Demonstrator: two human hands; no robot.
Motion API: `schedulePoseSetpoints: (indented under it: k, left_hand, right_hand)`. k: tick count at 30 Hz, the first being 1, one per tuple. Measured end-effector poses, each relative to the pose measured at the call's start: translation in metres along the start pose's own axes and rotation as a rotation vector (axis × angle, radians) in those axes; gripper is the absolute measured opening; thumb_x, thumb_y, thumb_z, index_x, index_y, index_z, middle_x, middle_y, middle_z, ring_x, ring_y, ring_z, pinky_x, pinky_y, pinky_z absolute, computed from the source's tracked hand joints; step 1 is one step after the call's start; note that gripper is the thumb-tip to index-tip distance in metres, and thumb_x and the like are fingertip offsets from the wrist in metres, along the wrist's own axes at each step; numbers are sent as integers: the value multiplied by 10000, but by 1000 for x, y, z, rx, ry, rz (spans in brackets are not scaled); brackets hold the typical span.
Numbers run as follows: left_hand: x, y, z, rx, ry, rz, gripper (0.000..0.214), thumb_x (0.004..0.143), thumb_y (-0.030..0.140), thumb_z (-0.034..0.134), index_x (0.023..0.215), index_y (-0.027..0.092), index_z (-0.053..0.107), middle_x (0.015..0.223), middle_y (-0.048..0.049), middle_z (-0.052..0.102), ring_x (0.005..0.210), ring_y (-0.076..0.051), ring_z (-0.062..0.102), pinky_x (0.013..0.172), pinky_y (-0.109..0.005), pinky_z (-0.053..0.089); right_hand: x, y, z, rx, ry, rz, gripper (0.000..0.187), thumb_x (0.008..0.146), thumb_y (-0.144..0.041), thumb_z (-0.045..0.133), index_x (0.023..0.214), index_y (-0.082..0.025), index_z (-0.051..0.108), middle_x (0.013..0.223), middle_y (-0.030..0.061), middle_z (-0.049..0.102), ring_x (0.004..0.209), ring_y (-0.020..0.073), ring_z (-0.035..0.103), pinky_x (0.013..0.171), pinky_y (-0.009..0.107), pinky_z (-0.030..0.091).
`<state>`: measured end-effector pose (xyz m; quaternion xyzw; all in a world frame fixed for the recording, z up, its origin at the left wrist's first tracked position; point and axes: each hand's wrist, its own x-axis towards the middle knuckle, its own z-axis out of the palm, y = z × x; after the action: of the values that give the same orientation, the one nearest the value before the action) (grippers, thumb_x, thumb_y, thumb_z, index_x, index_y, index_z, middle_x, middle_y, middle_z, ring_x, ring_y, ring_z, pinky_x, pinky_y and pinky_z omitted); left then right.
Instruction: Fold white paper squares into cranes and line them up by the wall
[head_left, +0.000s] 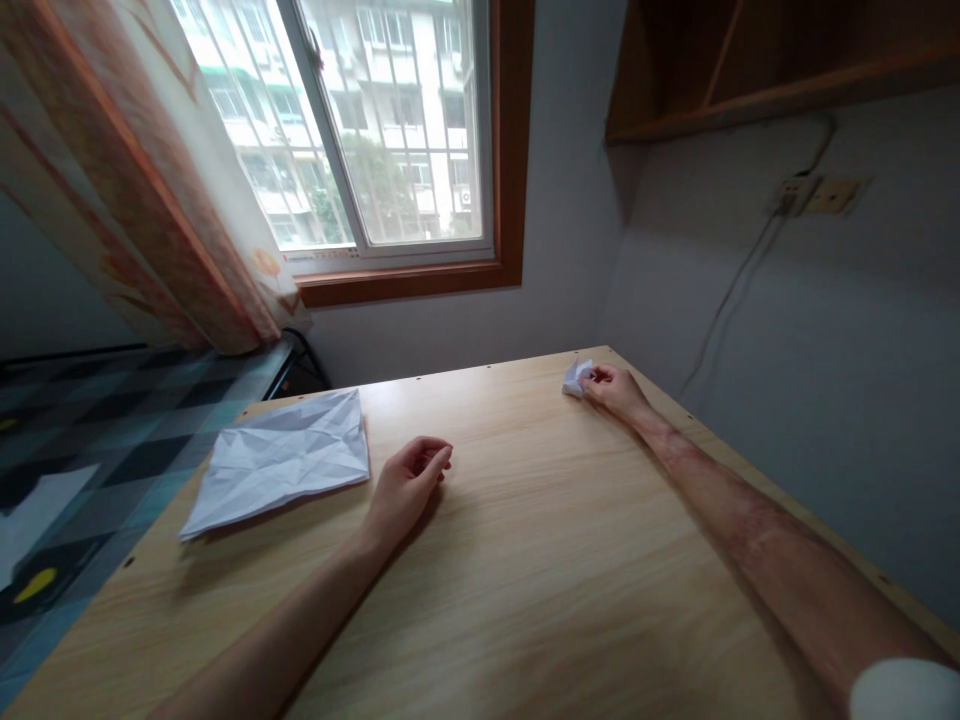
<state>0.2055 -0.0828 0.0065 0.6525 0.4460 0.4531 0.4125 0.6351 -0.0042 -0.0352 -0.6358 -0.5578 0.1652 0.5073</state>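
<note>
At the far right corner of the wooden table (517, 520), my right hand (613, 390) pinches a small folded piece of white paper (576, 378). The folded paper rests on or just above the tabletop; its exact shape is too small to make out. My left hand (412, 480) lies on the middle of the table, its fingers curled loosely inward and nothing visible in them. To its left is a creased sheet of white paper (292, 450), spread out with many fold lines and slightly raised edges. The left hand does not touch that sheet.
Left of the table is a bed with a checked cover (97, 420), a white sheet (45, 510) on it. A curtain (150, 180) hangs by the window (412, 130). A wooden shelf (787, 115) and a socket with a plugged cord (791, 195) are on the right wall.
</note>
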Motion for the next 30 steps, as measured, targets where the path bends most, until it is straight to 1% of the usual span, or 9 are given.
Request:
schedulePoseSetpoints:
  k: [4, 7, 9, 12, 14, 19, 23, 26, 30]
  left_hand:
    - [0, 0, 1, 2, -5, -1, 392, 865, 580, 814, 937, 196, 780, 778, -32, 751, 708, -185, 676, 691, -286, 552]
    - [1, -2, 1, -3, -5, 0, 387, 862, 573, 815, 931, 195, 779, 778, -30, 748, 704, -181, 670, 686, -282, 549]
    - [1, -3, 1, -4, -4, 1, 390, 859, 575, 817, 929, 193, 778, 775, -29, 745, 698, -180, 666, 678, -282, 549]
    - [1, -2, 1, 0, -6, 3, 391, 860, 576, 820, 928, 193, 779, 774, -30, 745, 696, -181, 666, 678, -286, 553]
    - [1, -1, 1, 1, -7, 5, 386, 864, 573, 819, 925, 194, 778, 771, -32, 745, 698, -182, 668, 679, -288, 555]
    - [0, -4, 1, -3, -8, 8, 389, 869, 572, 813, 928, 190, 776, 779, -30, 747, 697, -176, 669, 684, -283, 556]
    - [1, -8, 0, 0, -13, 12, 385, 882, 568, 806, 943, 189, 774, 786, -25, 747, 710, -175, 668, 690, -280, 551]
    - [2, -8, 0, -3, -14, 8, 398, 876, 577, 807, 945, 187, 772, 786, -24, 745, 706, -176, 666, 686, -283, 554]
    - [2, -7, 0, -6, -10, 4, 405, 874, 584, 811, 952, 188, 772, 797, -28, 753, 701, -176, 670, 688, -288, 562]
  right_hand:
    - [-2, 0, -1, -2, -55, -31, 409, 752, -564, 821, 909, -187, 833, 829, 42, 779, 720, 205, 646, 705, 310, 517]
    - [-3, 0, 0, -4, -70, -65, 418, 744, -574, 824, 918, -194, 838, 893, 48, 786, 775, 210, 648, 748, 314, 525]
    - [-2, 0, 0, -13, -65, -85, 395, 733, -560, 836, 889, -198, 840, 932, 54, 782, 797, 208, 636, 763, 316, 519]
    - [1, 1, 0, -39, -57, -100, 345, 701, -531, 869, 821, -208, 848, 881, 49, 739, 755, 196, 573, 729, 318, 479]
    - [4, 1, -2, -49, -56, -97, 348, 684, -534, 883, 826, -218, 862, 836, 41, 706, 725, 191, 525, 700, 321, 445]
    - [16, 9, -7, -18, -58, -27, 469, 678, -639, 865, 855, -205, 853, 780, 25, 688, 653, 167, 465, 642, 318, 398]
    - [27, 18, -13, 39, -59, 65, 553, 659, -681, 851, 857, -165, 825, 695, 12, 673, 603, 147, 487, 593, 294, 381]
    - [31, 22, -16, 75, -49, 104, 547, 633, -625, 867, 880, -140, 812, 683, 2, 665, 607, 135, 516, 578, 267, 388]
    - [34, 26, -18, 110, -26, 131, 501, 614, -491, 875, 967, -141, 802, 668, -35, 614, 592, 117, 492, 548, 243, 371]
